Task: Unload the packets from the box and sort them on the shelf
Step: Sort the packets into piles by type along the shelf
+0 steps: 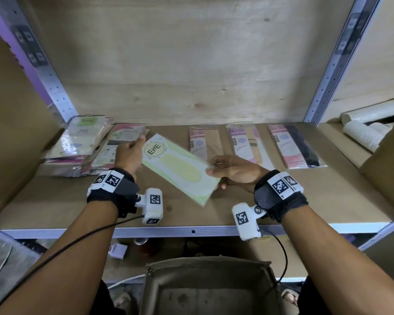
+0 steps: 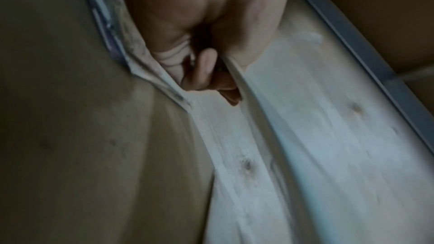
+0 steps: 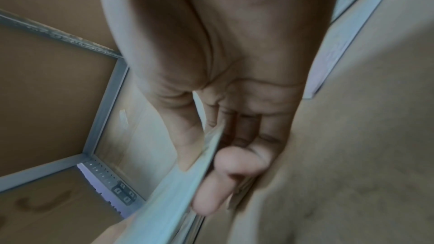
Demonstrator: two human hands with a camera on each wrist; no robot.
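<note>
A flat green and yellow packet (image 1: 180, 169) marked ENE is held slantwise just above the wooden shelf (image 1: 282, 201). My left hand (image 1: 139, 144) grips its far left end. My right hand (image 1: 214, 176) pinches its near right edge, thumb on top and fingers beneath. In the left wrist view the curled fingers (image 2: 206, 70) close beside the packet's thin edge (image 2: 237, 79). The right wrist view shows the packet (image 3: 169, 201) between thumb and fingers (image 3: 234, 164). The open cardboard box (image 1: 209, 289) stands below the shelf's front edge; no packets show in its visible floor.
Two stacks of packets (image 1: 77, 146) (image 1: 116, 146) lie at the shelf's left. Three pink-headed packets (image 1: 204, 144) (image 1: 246, 144) (image 1: 293, 146) lie in a row at the back right. Cardboard boxes flank the bay on the left (image 1: 16, 133) and right (image 1: 387, 160). Paper cups (image 1: 362, 133) lie far right.
</note>
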